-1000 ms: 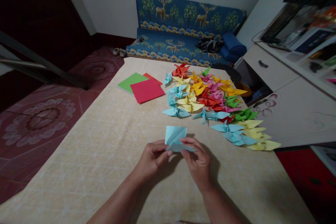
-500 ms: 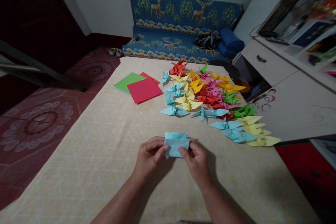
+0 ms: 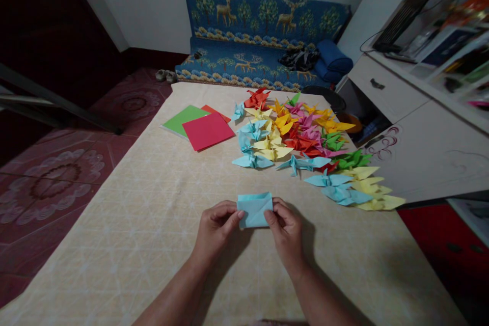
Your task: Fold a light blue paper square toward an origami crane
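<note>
A small folded sheet of light blue paper (image 3: pixel 255 211) is held above the near half of the table. My left hand (image 3: pixel 218 224) pinches its left edge, thumb in front and fingers behind. At the right edge, my right hand (image 3: pixel 284 226) grips it the same way, its thumb lying on the front face. Slanting creases show on the paper. Beyond it stand many folded paper cranes in several colours, among them a light blue crane (image 3: pixel 252 161), a yellow crane (image 3: pixel 273 153) and a red crane (image 3: pixel 257 98).
A red paper stack (image 3: pixel 208 132) overlaps green paper (image 3: pixel 185 119) at the table's far left. The patterned tablecloth (image 3: pixel 145 224) covers the table. Behind is a blue deer-print sofa (image 3: pixel 244 51); a white cabinet (image 3: pixel 428 142) stands close on the right.
My right thumb has shifted up along the paper's right edge, and the front layer now reaches nearer the top. The whole view has drifted slightly.
</note>
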The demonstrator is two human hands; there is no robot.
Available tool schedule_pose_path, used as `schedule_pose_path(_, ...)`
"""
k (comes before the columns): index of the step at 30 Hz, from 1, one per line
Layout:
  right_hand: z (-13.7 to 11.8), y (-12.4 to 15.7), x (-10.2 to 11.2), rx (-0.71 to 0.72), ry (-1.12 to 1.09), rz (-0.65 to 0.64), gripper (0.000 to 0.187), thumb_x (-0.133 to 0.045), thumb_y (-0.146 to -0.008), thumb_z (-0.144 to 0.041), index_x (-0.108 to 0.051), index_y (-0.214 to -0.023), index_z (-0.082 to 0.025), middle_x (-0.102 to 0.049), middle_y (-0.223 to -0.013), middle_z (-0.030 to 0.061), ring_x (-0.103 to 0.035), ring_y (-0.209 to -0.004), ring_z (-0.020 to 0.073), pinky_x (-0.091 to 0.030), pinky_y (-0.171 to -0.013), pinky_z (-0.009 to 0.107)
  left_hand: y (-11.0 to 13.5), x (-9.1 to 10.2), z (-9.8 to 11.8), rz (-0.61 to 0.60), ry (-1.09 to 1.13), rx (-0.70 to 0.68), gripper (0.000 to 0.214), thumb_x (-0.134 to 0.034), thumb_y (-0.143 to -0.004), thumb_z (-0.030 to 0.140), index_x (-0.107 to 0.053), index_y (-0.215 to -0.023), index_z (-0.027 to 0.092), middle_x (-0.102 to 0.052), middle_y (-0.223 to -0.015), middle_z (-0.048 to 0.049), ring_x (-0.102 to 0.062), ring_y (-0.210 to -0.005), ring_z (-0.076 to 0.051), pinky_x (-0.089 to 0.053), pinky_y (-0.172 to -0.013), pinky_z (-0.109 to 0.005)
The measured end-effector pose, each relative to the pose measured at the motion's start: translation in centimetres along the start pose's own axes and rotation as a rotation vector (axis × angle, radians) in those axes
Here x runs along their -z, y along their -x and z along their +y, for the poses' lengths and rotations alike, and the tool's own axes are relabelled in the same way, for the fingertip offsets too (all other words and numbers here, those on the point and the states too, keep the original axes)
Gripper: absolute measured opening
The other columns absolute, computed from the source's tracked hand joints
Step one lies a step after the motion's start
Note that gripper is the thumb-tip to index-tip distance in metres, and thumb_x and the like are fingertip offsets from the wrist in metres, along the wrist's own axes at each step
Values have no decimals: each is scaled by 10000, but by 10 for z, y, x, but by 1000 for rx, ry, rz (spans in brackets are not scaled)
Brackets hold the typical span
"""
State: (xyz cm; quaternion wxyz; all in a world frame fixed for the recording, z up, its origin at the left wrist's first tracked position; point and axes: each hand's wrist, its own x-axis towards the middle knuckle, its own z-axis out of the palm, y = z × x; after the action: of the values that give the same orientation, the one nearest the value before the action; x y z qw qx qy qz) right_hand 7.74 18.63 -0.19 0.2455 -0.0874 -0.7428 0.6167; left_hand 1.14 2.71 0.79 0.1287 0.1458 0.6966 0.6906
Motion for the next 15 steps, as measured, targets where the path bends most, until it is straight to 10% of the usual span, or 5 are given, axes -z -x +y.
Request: schedule_pose_path(15,10,1,12,-217,-202,5,222,-614,-853,-413,-728,-904,-230,-694,-1018,53,-635,-963,210,-485,-803,282,7,10,6,-33,-134,-157,228,-566,-907,253,-771,-993,205,-728,-1044,-88,-666,-975,-202,-516,-844,-286)
